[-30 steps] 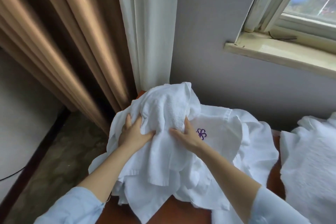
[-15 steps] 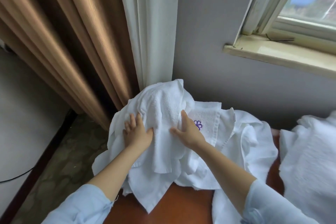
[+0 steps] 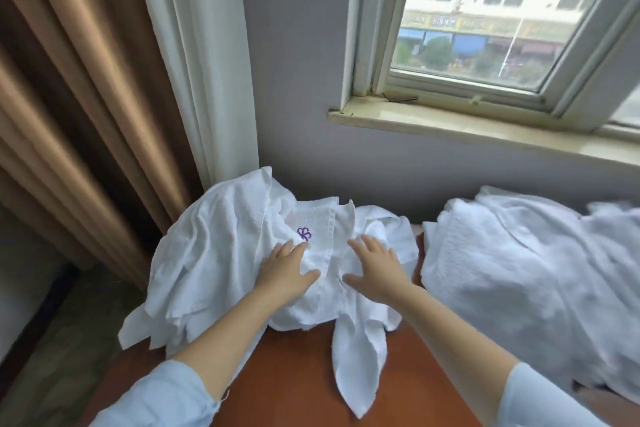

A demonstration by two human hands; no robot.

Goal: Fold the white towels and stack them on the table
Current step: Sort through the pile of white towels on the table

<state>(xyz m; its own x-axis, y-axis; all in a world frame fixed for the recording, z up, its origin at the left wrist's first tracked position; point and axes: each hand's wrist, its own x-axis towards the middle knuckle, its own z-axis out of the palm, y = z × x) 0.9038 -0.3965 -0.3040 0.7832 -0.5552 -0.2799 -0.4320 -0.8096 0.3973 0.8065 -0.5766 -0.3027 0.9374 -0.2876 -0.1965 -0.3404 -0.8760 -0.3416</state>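
A rumpled heap of white towels [image 3: 221, 253] lies at the far left end of the reddish-brown table [image 3: 294, 374], part of it hanging over the left edge. One towel in the heap carries a small purple embroidered logo [image 3: 304, 234]. My left hand [image 3: 285, 270] lies flat on the heap just below the logo, fingers straight. My right hand [image 3: 375, 265] is spread with straight fingers on or just above the heap's right part. A second mound of white towels [image 3: 526, 274] covers the table's right side.
A grey wall runs behind the table, with a window sill [image 3: 485, 128] above it. White and brown curtains [image 3: 104, 97] hang at the left, close to the towel heap. The floor [image 3: 52, 357] drops away left of the table.
Both hands have let go of the bunched towel and now lie open further right on the heap. The view has swung right and up, showing the window and the second mound.
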